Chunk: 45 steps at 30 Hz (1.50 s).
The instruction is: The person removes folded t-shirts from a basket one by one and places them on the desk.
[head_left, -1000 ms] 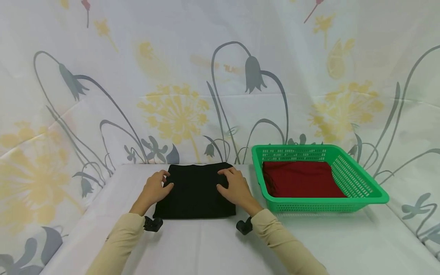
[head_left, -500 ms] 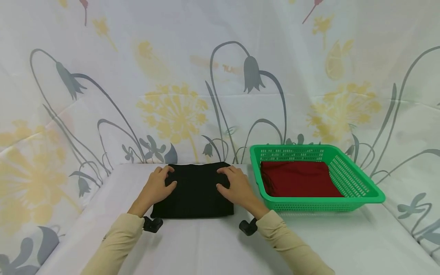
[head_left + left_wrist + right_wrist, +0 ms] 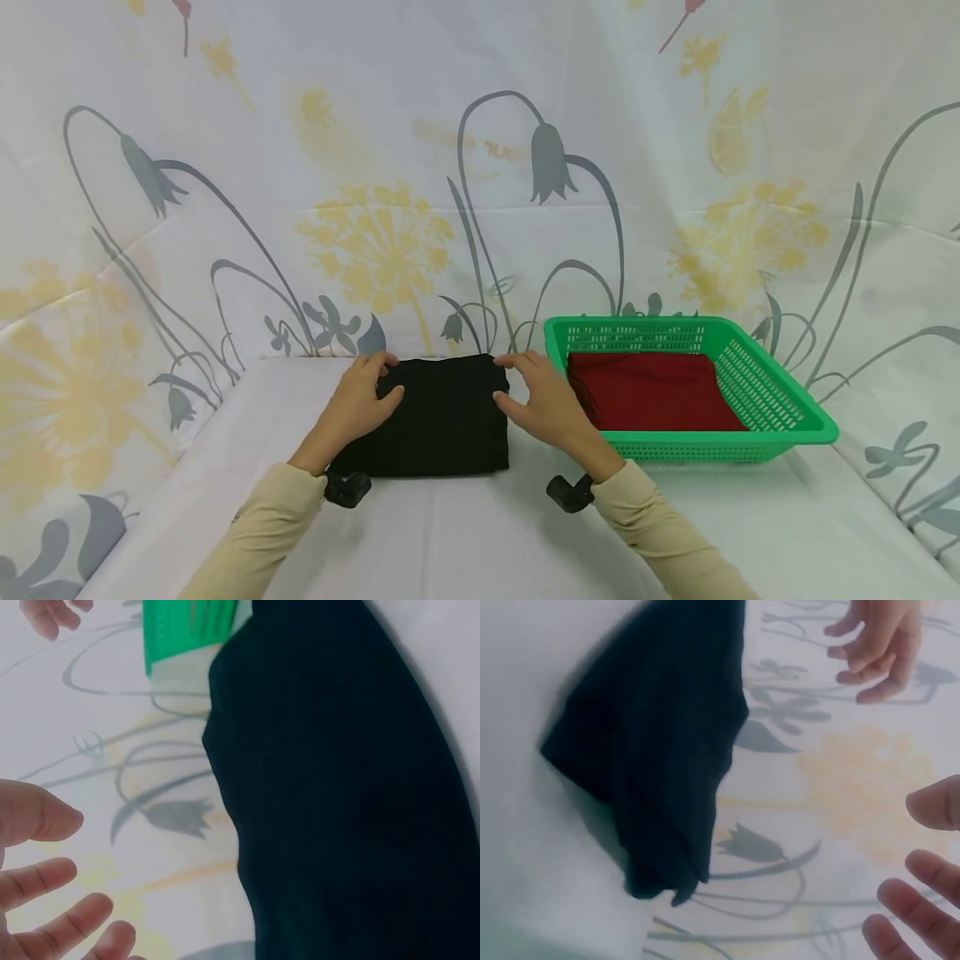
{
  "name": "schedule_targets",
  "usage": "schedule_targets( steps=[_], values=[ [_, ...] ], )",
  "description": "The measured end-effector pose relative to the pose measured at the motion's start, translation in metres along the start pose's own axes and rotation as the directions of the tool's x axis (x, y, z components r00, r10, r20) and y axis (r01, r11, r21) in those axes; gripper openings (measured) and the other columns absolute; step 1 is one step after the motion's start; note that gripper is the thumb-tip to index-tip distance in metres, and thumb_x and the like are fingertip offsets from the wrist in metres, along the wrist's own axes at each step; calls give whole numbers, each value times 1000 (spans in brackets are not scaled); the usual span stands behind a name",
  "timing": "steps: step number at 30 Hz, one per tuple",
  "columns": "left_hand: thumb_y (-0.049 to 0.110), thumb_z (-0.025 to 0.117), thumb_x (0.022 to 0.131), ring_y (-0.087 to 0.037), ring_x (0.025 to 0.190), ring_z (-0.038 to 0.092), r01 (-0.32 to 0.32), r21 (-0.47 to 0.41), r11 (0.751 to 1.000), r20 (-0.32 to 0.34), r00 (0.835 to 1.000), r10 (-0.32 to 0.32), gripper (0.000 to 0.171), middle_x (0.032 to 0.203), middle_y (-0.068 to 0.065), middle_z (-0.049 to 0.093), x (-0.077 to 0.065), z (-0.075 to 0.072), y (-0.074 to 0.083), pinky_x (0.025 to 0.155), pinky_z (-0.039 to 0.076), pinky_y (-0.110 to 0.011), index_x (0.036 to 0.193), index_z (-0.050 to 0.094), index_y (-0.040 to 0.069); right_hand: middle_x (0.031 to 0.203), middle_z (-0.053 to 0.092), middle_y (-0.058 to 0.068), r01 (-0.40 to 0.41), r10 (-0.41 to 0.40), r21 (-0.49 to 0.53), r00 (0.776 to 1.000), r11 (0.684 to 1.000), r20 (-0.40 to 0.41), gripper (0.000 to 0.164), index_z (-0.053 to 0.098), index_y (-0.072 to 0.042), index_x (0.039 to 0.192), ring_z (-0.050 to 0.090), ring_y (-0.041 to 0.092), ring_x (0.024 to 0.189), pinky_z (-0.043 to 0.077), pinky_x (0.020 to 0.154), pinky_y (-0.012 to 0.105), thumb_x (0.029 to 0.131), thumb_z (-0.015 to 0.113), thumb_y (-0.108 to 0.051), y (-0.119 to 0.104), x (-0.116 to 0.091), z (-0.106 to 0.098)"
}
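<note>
A folded black cloth [image 3: 442, 425] lies on the white table, its far edge slightly wavy. Over its left side is my left hand [image 3: 360, 407], fingers spread and loosely bent with nothing between them; the left wrist view shows the fingertips [image 3: 97, 907] apart from the fabric. My right hand [image 3: 547, 400] is at the cloth's right edge, between it and the green basket. Its fingers [image 3: 907, 900] are likewise spread and hold nothing, clear of the cloth in the right wrist view. The cloth's left edge is partly hidden behind my left hand.
A green plastic basket [image 3: 787, 437] with perforated sides stands on the right of the table. Inside lies a folded dark red cloth [image 3: 652, 392]. Behind the table hangs a white curtain [image 3: 480, 167] with a flower print.
My right hand has moved right, from over the black cloth to its right edge. My left hand has shifted slightly right. The black cloth stays in place.
</note>
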<state>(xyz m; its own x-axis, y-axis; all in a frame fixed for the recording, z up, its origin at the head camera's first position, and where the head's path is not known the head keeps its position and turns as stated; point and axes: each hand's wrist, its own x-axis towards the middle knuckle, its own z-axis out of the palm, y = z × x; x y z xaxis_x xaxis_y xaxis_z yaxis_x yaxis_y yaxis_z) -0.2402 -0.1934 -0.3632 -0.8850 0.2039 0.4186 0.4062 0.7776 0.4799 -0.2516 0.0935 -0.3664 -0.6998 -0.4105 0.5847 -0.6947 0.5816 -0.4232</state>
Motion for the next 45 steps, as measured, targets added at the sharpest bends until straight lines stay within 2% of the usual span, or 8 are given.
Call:
schedule_targets(
  steps=[8, 18, 24, 29, 37, 45],
  values=[
    [11, 66, 88, -40, 87, 58, -35, -40, 999, -16, 999, 34, 35, 105, -21, 55, 5, 2, 16, 78, 47, -51, 119, 55, 2, 116, 61, 9, -8, 8, -28, 1000, 1000, 4, 41, 62, -5, 122, 53, 27, 106, 47, 86, 47, 84, 74, -15, 1, -4, -22],
    [13, 67, 88, -38, 89, 59, -58, -112, 992, -48, 997, 53, 37, 107, -18, 55, 13, 4, 40, 80, 48, -50, 122, 56, 4, 113, 61, 9, -13, 13, -40, 1000, 999, -8, 42, 61, -4, 124, 52, 29, 103, 46, 82, 46, 84, 74, -12, 8, -11, -56],
    [13, 67, 88, -38, 90, 58, -80, -187, 979, -66, 995, 69, 40, 110, -19, 55, 22, 11, 55, 81, 49, -48, 125, 55, 3, 120, 61, 12, -2, 2, -23, 1000, 1000, -19, 43, 60, -1, 124, 54, 32, 106, 47, 85, 48, 84, 74, -7, 19, -15, -78],
    [14, 67, 88, -34, 88, 60, -94, -241, 966, -95, 993, 73, 39, 108, -16, 57, 29, 20, 67, 75, 51, -45, 124, 56, 4, 120, 62, 12, 2, -4, -38, 999, 999, -38, 42, 60, -2, 125, 55, 30, 105, 47, 84, 49, 85, 73, -5, 27, -19, -95],
    [13, 68, 89, -33, 90, 61, -80, -383, 920, -102, 994, 44, 38, 109, -16, 59, 40, 36, 87, 73, 53, -43, 124, 57, 5, 118, 63, 12, -27, 22, -67, 996, 997, -85, 42, 59, -2, 124, 58, 28, 101, 47, 81, 48, 85, 74, -7, 37, -29, -120],
    [10, 67, 89, -25, 88, 63, -44, -514, 857, -96, 995, -7, 36, 108, -12, 61, 52, 51, 106, 71, 54, -37, 124, 58, 6, 108, 67, 9, -35, 15, -115, 984, 993, -176, 41, 61, -3, 123, 58, 18, 95, 44, 71, 31, 84, 73, -6, 49, -34, -144]
  ],
)
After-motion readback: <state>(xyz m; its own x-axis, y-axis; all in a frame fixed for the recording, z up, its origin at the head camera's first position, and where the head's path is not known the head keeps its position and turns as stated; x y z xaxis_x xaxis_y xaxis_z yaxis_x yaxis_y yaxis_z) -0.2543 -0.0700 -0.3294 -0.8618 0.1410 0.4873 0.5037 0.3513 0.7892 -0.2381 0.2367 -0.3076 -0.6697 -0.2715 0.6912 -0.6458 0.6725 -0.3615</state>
